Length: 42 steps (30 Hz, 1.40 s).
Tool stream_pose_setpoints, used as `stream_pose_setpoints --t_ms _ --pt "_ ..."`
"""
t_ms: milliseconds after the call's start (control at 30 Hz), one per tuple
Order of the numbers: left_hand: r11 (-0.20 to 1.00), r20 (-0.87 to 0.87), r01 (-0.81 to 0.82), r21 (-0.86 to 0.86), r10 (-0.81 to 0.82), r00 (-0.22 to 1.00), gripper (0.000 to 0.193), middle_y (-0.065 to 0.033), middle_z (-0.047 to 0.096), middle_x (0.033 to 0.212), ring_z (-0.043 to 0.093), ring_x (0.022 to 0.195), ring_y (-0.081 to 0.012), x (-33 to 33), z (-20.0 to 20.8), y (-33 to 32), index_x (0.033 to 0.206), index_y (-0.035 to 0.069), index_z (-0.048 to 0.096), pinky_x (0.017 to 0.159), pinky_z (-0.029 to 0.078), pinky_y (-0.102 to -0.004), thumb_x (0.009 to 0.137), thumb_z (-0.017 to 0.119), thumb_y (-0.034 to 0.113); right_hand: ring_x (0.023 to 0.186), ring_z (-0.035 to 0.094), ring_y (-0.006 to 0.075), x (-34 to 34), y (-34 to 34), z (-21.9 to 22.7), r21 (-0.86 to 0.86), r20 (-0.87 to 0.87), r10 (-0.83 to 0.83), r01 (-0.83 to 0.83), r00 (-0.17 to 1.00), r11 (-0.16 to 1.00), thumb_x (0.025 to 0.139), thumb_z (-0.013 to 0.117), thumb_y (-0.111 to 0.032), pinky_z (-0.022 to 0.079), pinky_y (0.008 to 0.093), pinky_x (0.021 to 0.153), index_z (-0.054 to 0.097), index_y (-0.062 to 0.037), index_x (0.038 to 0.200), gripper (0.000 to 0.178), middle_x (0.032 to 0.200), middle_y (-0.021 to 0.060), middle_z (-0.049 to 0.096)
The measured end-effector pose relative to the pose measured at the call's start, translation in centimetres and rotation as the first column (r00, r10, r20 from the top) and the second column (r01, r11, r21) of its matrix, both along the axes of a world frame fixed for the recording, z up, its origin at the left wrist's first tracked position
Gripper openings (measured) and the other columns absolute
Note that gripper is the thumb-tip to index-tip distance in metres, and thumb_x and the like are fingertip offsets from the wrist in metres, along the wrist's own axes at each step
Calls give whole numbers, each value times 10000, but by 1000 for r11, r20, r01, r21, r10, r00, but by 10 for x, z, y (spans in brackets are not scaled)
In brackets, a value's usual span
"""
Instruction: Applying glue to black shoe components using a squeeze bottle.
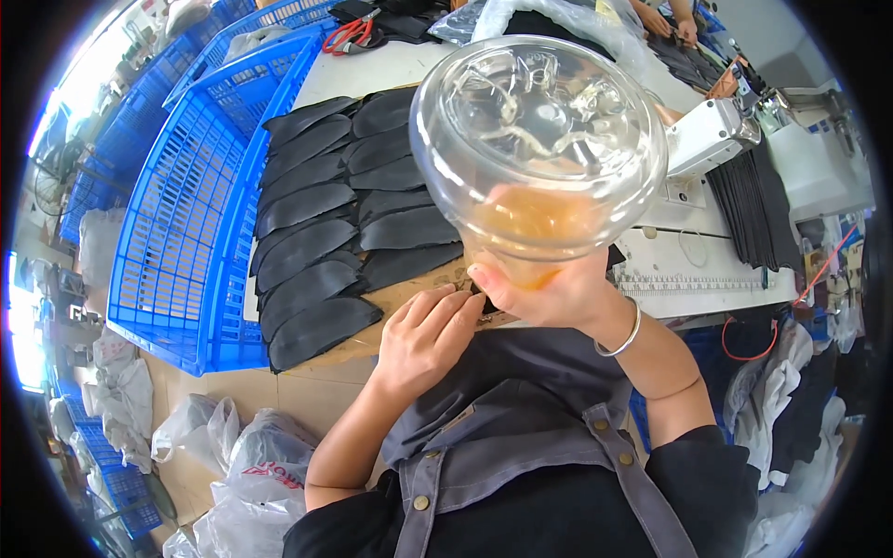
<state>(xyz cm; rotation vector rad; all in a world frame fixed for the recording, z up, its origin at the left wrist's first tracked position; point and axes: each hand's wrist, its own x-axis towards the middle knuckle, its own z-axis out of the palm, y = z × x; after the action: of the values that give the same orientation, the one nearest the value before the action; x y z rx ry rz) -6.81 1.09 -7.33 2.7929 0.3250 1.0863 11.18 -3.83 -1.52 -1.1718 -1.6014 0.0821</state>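
So in the head view, the right hand (549,293) is lifting a big clear plastic cup (538,149) right up toward the camera, fingers wrapped closed around its lower part, where some amber drink is sitting. The domed lid is filling the middle of the picture, so this looks to me like a drink break rather than actual stitching. There's a silver bangle (621,337) hanging on that wrist.

The left hand (423,335) is resting at the near edge of the worktop (391,65), fingers loosely curled and gripping nothing, as far as I can tell, just touching the brown board there. Just left of it, two overlapping rows of black fabric pieces (326,223) are lying fanned out. Further left a blue plastic crate (177,232) is sitting beside the worktop. To the right, partly hidden behind the cup, a white sewing machine (712,135) is standing with a stack of black pieces near it. At the far edge, red-handled scissors (352,35) are lying around.

My guess: the cup needs setting down somewhere clear of the fabric before both hands get back on the pieces.
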Motion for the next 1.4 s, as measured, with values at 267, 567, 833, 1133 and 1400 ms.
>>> stream_pose_setpoints --t_ms 267,567,833,1133,1400 --pt "1000 38 -10 -5 10 999 319 -50 619 895 610 841 -206 1 -4 2 985 38 601 706 503 -299 669 650 53 830 621 172 56 -27 1 41 -94 -308 313 947 949 666 770 -110 507 276 741 412 27 1149 617 953 108 604" --pt "1000 54 -2 -27 3 999 337 -33 623 896 613 830 -199 1 -5 2 981 54 615 691 504 -295 649 665 28 942 597 285 55 -58 25 186 -298 -272 335 915 924 762 662 -104 499 394 836 337 -14 1257 599 1095 148 523" --pt "998 7 -63 -22 63 998 286 -47 636 871 626 797 -201 -4 -7 -2 921 56 634 667 509 -304 643 688 17 877 609 220 -7 -13 -2 -6 62 -61 61 996 998 640 779 -248 499 336 744 385 18 1197 732 986 134 565" --pt "998 42 -18 -59 21 999 254 -69 637 850 629 790 -227 5 7 -2 914 43 628 680 516 -311 669 685 0 891 573 163 84 -74 -4 49 -79 -366 370 927 928 689 737 -88 488 300 766 421 1 1188 597 1055 98 533" --pt "981 -14 -61 -184 60 998 231 -30 576 680 555 613 -209 37 52 -4 699 58 537 509 438 -296 670 763 94 1018 552 237 120 -118 -32 153 -838 -92 394 538 906 856 551 -241 486 375 846 465 -5 1148 384 1095 143 528"
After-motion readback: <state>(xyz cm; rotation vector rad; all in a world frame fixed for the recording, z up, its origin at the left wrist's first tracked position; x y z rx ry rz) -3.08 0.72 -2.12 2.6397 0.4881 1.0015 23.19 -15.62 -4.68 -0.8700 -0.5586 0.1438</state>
